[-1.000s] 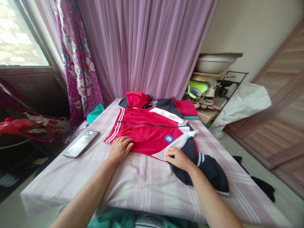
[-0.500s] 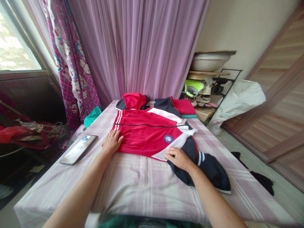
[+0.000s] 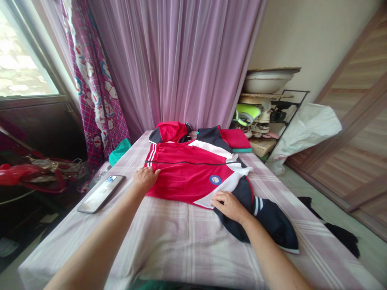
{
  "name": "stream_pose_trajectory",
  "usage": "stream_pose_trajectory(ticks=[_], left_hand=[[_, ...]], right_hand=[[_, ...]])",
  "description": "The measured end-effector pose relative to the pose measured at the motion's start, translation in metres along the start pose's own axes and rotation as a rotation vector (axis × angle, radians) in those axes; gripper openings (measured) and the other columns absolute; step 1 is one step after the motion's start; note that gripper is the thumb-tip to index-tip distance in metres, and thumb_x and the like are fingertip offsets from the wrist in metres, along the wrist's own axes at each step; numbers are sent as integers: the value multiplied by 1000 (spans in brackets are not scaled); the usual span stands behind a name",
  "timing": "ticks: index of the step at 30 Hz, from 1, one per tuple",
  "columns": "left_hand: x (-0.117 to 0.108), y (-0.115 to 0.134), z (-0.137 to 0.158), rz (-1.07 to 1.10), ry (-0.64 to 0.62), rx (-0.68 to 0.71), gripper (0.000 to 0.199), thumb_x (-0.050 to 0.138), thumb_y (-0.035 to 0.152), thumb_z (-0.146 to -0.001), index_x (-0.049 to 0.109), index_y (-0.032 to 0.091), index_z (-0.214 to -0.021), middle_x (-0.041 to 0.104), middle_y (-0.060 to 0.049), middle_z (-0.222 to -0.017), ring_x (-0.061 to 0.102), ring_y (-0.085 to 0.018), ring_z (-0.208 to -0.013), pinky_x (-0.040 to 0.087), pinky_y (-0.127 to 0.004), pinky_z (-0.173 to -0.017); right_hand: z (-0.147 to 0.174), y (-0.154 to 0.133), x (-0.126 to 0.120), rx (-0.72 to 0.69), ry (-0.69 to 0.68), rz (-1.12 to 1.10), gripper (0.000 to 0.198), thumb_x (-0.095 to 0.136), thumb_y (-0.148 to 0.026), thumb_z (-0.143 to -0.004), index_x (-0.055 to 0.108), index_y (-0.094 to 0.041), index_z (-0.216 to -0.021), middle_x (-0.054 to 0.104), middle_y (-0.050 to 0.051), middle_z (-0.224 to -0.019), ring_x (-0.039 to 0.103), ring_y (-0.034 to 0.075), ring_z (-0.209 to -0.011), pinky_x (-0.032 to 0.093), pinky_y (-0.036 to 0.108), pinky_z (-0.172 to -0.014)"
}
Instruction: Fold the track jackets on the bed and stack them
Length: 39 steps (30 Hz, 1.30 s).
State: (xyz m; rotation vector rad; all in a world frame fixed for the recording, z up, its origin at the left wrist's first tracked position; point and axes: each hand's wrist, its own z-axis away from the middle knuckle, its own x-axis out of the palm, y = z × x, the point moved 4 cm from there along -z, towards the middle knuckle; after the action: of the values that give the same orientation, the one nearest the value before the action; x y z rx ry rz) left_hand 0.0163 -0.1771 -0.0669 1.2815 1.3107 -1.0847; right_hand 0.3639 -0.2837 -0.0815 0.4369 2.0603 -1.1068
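Note:
A red, white and navy zip-up jacket [image 3: 181, 171] lies front side up on the table, its collar toward the right. A round blue-rimmed badge [image 3: 215, 180] sits on its chest. My left hand [image 3: 146, 179] rests on the striped hem at the jacket's left end, fingers laid over the cloth and thumb apart. At the near shoulder, where white meets navy, my right hand [image 3: 226, 204] has its fingers curled on the jacket's edge; the fingertips are partly hidden. The near navy sleeve [image 3: 275, 223] stretches out to the right beneath my forearm.
A phone [image 3: 102, 194] lies face down at the table's left side. Folded red cloth [image 3: 237, 139] rests at the far right, and a teal cloth [image 3: 120, 152] at the left edge. A shoe rack [image 3: 269, 117] and a white bag [image 3: 305, 131] stand to the right.
My left hand has shifted slightly along the hem, its fingers more bent. My right hand stays at the shoulder. The whole view has tilted slightly.

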Motion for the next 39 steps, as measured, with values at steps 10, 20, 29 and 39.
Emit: stream_pose_trajectory(ticks=[10,20,29,39], left_hand=[[28,-5,-10,128,-75,201,40,36,31,-98,60,33,-131,52,-6,-149,39,-29,-143,35,-64,-108],[21,-13,39,283,186,204,51,31,43,-97,63,20,-130,62,-8,-138,56,-24,-129,43,-40,-111],[19,-10,38,273,181,220,52,32,43,-97,66,17,-126,63,-10,-137,57,-26,-129,44,-42,-110],[25,-13,35,268,184,220,50,33,45,-97,66,21,-126,62,-8,-138,57,-24,-128,44,-42,-110]], right_hand=[[0,3,1,-8,1,38,27,58,-22,-89,68,-22,-64,72,1,-72,64,15,-72,47,29,-73],[0,7,-1,30,58,17,27,56,-26,-90,69,-22,-67,73,2,-75,66,17,-74,49,29,-74],[27,68,-77,874,296,625,45,54,-37,-88,61,-13,-125,68,24,-115,63,38,-106,48,48,-87],[52,84,-88,1053,235,611,39,55,-26,-81,67,-26,-118,70,14,-111,67,31,-97,49,41,-78]])
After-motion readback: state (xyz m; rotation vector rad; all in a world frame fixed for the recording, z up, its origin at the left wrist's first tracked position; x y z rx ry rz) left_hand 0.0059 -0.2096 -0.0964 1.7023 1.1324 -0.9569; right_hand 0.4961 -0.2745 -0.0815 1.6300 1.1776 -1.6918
